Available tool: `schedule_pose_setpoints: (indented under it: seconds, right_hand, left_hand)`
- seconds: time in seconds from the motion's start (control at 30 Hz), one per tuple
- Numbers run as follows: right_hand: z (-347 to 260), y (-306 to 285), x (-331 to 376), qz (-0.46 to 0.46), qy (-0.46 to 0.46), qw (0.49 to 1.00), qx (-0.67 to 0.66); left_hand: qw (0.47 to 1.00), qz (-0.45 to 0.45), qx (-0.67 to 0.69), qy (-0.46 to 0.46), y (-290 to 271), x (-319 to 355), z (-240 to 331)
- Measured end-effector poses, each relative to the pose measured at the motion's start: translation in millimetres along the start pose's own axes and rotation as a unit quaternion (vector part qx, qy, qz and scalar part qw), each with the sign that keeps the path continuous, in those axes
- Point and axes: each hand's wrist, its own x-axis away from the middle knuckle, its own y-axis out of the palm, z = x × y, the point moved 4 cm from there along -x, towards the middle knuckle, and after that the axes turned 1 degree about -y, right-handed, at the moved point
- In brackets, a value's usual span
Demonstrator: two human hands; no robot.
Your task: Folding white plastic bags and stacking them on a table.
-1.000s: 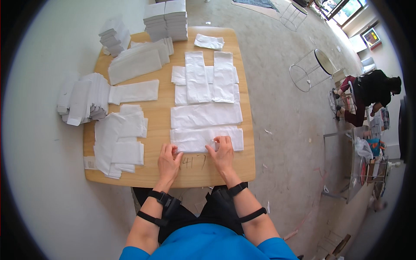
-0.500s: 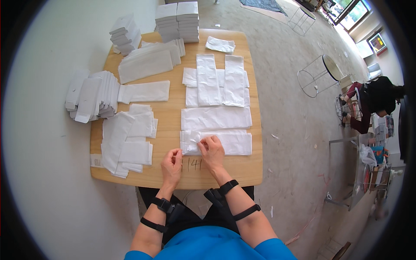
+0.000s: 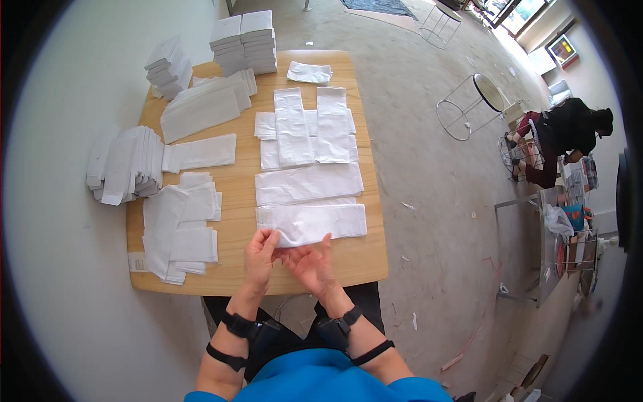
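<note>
A flat white sleeve, thin like paper or film, lies crosswise at the near end of a column of similar pieces. Its near left edge is pinched between thumb and fingers of my left hand. Just right of it, my right hand is turned palm up with the thumb raised. Its fingers reach toward my left fingertips at the sleeve's near edge, and their tips are partly hidden. Beyond lies another crosswise white sleeve, and past that two lengthwise sleeves rest over more crosswise ones.
The wooden table also carries a loose pile of white sleeves, a fanned stack, flattened white cartons at the left edge and stacked white boxes at the back. A person sits at the right beside a table.
My right hand has turned from palm down on the sleeve to palm up at its near edge. The sleeve's crumpled left part now lies smoother. The whole view has shifted slightly.
</note>
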Motion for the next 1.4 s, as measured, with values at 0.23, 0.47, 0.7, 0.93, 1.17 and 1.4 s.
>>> schedule_pose_setpoints:
  seconds: [0.23, 0.47, 0.7, 0.93, 1.17, 1.4]
  right_hand:
    - [-84.6, -49.6, 58.3, 0.115, -0.279, 0.941, 0.15]
    - [-110.5, -63.1, 105.4, 0.322, -0.176, 0.836, 0.407]
    - [-112.5, -32.1, 112.9, 0.358, -0.332, 0.486, 0.725]
    - [-10.6, 3.8, 57.7, 0.11, -0.336, 0.621, 0.7]
    - [16.2, 3.7, 33.3, 0.009, -0.293, 0.574, 0.765]
    - [6.2, 11.1, 47.7, 0.05, -0.31, 0.524, 0.792]
  left_hand:
    - [0.992, 0.039, -0.015, -0.123, -47.9, 45.5, -35.6]
    - [0.968, 0.111, -0.201, -0.098, -66.4, 49.0, -65.5]
    - [0.961, 0.093, -0.251, -0.064, -70.9, 49.8, -70.8]
    - [0.967, 0.109, -0.221, -0.069, -65.2, 48.8, -70.7]
    - [0.981, 0.076, -0.142, -0.11, -61.1, 50.0, -61.9]
    - [0.976, 0.048, -0.125, -0.172, -77.0, 44.1, -66.2]
